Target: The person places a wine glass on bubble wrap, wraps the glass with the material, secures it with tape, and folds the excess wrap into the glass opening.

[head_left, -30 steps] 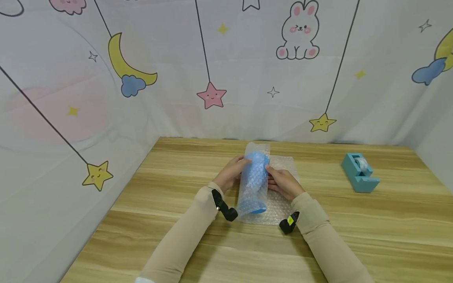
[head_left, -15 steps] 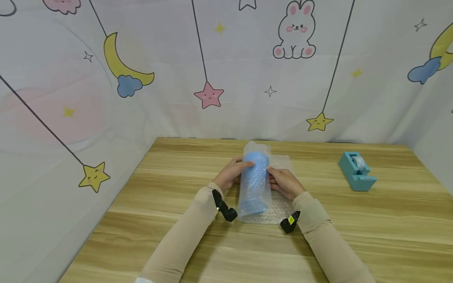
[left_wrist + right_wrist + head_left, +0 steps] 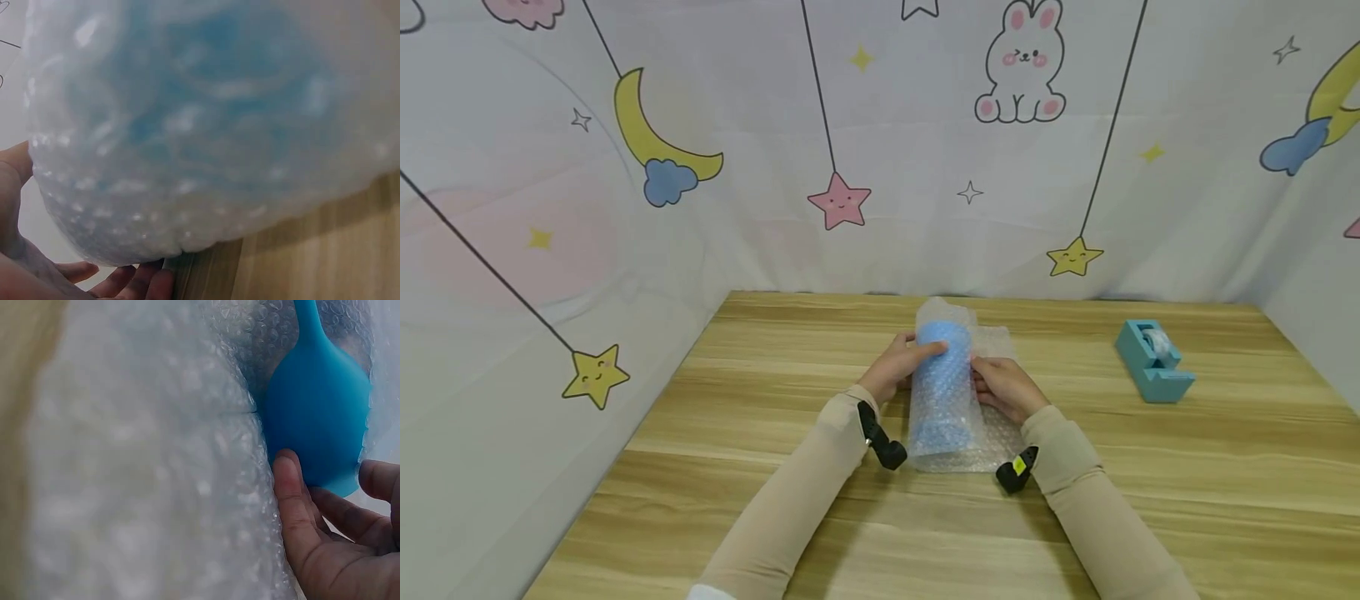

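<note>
A blue goblet point(image 3: 319, 412) with a rounded bowl and a thin stem lies inside clear bubble wrap point(image 3: 1000, 433). In the head view the wrap covers its top, and a flat part of the sheet spreads beneath to the right. My left hand point(image 3: 895, 367) grips the wrapped bundle from the left, thumb across the top and fingers at its side. On the other side, my right hand point(image 3: 1009, 388) pinches the wrap's edge by the goblet's bowl, its fingers near or touching the blue surface. Blurred wrap fills most of the left wrist view.
A teal tape dispenser point(image 3: 1153, 367) with a roll of clear tape stands at the right on the wooden table point(image 3: 760, 400). Behind the table hangs a white cloth point(image 3: 910, 250) printed with stars, moons and a rabbit.
The bubble wrap has come further right over the goblet and now covers its foot too. My left thumb has slid right across the top. The right hand has shifted slightly right.
</note>
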`<state>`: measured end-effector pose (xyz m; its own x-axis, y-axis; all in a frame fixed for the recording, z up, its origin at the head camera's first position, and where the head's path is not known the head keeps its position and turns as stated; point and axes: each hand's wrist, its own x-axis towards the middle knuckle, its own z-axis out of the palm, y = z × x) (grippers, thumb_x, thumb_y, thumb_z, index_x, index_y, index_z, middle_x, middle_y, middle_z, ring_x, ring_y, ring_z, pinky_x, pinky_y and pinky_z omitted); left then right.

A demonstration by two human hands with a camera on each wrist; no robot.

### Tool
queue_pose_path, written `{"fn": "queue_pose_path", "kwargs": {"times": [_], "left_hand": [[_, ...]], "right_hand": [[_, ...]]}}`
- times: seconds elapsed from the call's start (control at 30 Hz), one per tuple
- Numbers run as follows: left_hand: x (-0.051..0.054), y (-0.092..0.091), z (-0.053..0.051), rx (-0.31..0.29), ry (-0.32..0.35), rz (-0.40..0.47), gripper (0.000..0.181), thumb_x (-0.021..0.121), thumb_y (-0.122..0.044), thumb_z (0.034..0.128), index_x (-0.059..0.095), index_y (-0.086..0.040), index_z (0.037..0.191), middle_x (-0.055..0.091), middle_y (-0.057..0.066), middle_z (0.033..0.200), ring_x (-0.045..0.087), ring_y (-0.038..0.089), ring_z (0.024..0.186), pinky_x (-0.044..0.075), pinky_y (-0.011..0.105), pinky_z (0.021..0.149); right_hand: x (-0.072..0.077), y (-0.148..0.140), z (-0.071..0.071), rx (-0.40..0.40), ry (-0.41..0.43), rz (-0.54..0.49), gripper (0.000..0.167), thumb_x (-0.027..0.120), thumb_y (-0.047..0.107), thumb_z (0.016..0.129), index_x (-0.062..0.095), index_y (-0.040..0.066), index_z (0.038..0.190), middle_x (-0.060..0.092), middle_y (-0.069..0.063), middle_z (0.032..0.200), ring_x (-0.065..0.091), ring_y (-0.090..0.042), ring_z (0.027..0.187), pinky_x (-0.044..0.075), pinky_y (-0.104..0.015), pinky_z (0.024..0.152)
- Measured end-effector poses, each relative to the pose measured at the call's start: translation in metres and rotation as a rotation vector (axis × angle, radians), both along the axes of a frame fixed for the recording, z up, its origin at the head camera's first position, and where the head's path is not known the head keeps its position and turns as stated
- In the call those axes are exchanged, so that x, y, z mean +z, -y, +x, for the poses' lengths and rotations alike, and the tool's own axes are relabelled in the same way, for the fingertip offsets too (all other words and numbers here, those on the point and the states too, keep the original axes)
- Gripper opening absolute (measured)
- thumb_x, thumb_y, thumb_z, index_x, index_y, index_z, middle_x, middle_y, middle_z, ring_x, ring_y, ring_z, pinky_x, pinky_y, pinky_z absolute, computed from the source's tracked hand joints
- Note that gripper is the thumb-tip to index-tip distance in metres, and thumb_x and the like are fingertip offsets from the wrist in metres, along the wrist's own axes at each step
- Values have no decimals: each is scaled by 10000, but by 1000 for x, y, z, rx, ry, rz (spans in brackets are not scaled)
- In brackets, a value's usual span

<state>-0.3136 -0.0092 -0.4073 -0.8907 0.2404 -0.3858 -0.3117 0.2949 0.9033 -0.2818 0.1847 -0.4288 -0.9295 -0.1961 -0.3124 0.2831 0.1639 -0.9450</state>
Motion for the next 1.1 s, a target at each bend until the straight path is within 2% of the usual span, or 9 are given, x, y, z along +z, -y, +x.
{"fn": "queue_pose_path", "kwargs": {"times": [0.13, 0.33, 0.6, 0.77, 0.83, 0.97, 1.03, 1.1], "left_hand": [[0, -1, 1, 0, -7, -13, 916, 673, -542, 830, 202, -161, 1517, 312, 165, 1519, 461, 328, 1289, 428, 467, 1020], [1, -2, 1, -1, -17, -28, 933, 675, -550, 826, 190, -161, 1521, 311, 163, 1520, 431, 342, 1320, 405, 487, 1041], [1, -8, 1, 9, -19, -18, 986, 690, -544, 816, 147, -137, 1532, 256, 186, 1534, 356, 355, 1374, 363, 507, 1077], [2, -17, 4, 20, -70, -95, 949, 675, -552, 824, 183, -133, 1519, 234, 177, 1517, 386, 375, 1329, 386, 523, 1046], [3, -21, 5, 24, -93, -128, 940, 668, -559, 827, 190, -132, 1515, 219, 178, 1511, 393, 381, 1309, 393, 531, 1034], [3, -26, 6, 28, -117, -168, 934, 667, -553, 830, 186, -129, 1510, 183, 195, 1508, 377, 403, 1301, 383, 549, 1036], [4, -28, 6, 32, -121, -181, 938, 670, -551, 828, 182, -128, 1509, 179, 201, 1503, 376, 409, 1298, 381, 554, 1038], [4, -30, 6, 33, -125, -195, 940, 672, -547, 827, 178, -128, 1508, 187, 204, 1488, 382, 412, 1287, 384, 554, 1036]], "right_hand": [[-1, -1, 0, -4, 13, 27, 568, 342, 322, 1052, 314, -80, 1453, 522, -154, 1195, 572, -132, 939, 514, -279, 836], [-2, -2, -1, 22, 21, 37, 604, 323, 353, 1054, 247, -62, 1486, 398, -268, 1415, 514, -287, 1202, 458, -411, 1002], [-2, -3, -1, 9, 37, 31, 593, 313, 318, 1057, 250, -112, 1462, 386, -296, 1424, 484, -321, 1241, 438, -426, 1028], [-1, -7, 1, -1, 33, 41, 573, 308, 297, 1060, 257, -110, 1461, 375, -287, 1430, 466, -336, 1271, 429, -430, 1041], [-1, -9, 2, -11, 36, 50, 549, 306, 285, 1061, 284, -95, 1456, 412, -256, 1393, 511, -297, 1209, 458, -400, 1006], [-1, -12, 2, -22, 34, 46, 490, 297, 261, 1061, 387, -89, 1392, 529, -128, 1143, 576, -161, 961, 513, -286, 836], [-2, -13, 2, -33, 32, 40, 454, 303, 249, 1059, 445, -88, 1328, 526, -53, 1002, 559, -108, 848, 506, -242, 739], [-2, -13, 2, -39, 28, 30, 438, 311, 246, 1057, 472, -96, 1279, 516, -25, 934, 550, -95, 798, 501, -231, 706]]}}
